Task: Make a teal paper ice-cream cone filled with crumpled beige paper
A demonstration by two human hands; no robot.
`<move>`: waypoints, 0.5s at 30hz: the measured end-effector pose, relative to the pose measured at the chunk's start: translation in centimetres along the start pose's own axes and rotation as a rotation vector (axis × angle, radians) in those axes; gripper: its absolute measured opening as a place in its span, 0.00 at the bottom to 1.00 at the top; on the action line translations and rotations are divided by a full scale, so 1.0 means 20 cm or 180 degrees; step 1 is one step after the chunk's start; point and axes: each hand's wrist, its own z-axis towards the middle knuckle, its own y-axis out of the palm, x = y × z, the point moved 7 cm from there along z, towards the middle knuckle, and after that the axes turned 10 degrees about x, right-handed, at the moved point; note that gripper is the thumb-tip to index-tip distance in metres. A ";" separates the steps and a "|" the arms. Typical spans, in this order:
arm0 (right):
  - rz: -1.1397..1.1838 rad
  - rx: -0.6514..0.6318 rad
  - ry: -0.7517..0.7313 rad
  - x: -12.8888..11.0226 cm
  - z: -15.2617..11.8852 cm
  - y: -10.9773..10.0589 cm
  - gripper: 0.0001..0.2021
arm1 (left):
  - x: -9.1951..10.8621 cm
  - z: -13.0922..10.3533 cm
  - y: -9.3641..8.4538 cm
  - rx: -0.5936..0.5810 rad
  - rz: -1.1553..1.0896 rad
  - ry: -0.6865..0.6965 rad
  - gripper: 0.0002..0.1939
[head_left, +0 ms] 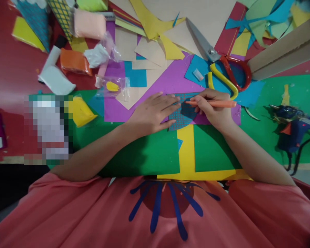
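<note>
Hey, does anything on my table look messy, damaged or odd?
Yes: at right, a messy tangle of bits clutters the front of the blue glue gun; whether it's stuck on, I can't tell. The gridded piece under your left hand shows no visible damage.

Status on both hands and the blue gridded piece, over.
Left hand: fingers on left edge of blue gridded piece. Right hand: orange pen gripped, tip at piece. Scissors close beyond right hand.
</note>
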 end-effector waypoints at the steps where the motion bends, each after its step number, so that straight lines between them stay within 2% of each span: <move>1: -0.0040 -0.0019 0.0007 0.00 0.00 0.00 0.13 | 0.00 0.00 0.00 -0.0001 -0.0001 -0.0008 0.25; 6: -0.0201 -0.0032 -0.0083 -0.01 0.00 0.01 0.16 | 0.00 0.00 0.00 0.0041 0.0039 0.0000 0.24; 10: -0.0170 -0.0096 -0.0189 -0.03 0.01 0.01 0.14 | 0.01 0.00 -0.01 0.0208 0.0098 0.0094 0.24; 15: -0.0026 -0.0204 -0.0068 -0.03 0.01 0.02 0.12 | 0.00 -0.01 0.01 0.0037 0.0002 -0.0005 0.23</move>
